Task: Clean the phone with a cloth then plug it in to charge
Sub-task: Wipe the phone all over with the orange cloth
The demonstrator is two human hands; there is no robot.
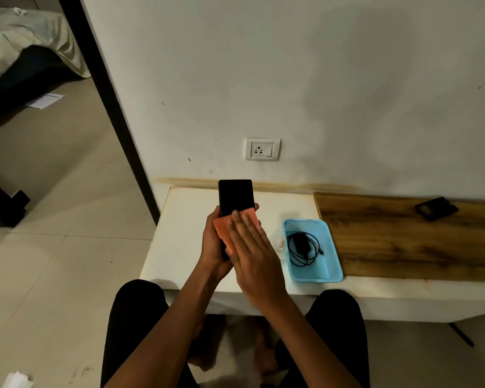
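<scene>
A black phone [235,196] stands upright over the white table, screen toward me. My left hand [213,245] grips its lower half from the left and behind. An orange cloth [223,229] lies across the lower screen, and my right hand [252,247] presses flat on it with straight fingers. The phone's bottom end is hidden under the cloth and hands. A black charger with its coiled cable [303,247] lies in a light blue basket [332,261] just right of my hands. A white wall socket [262,149] sits on the wall above the phone.
The white table [185,228] runs along the wall, with a wooden board [403,239] on its right part. A small dark object [436,208] lies on that board. My knees are under the table's front edge. A doorway and tiled floor are to the left.
</scene>
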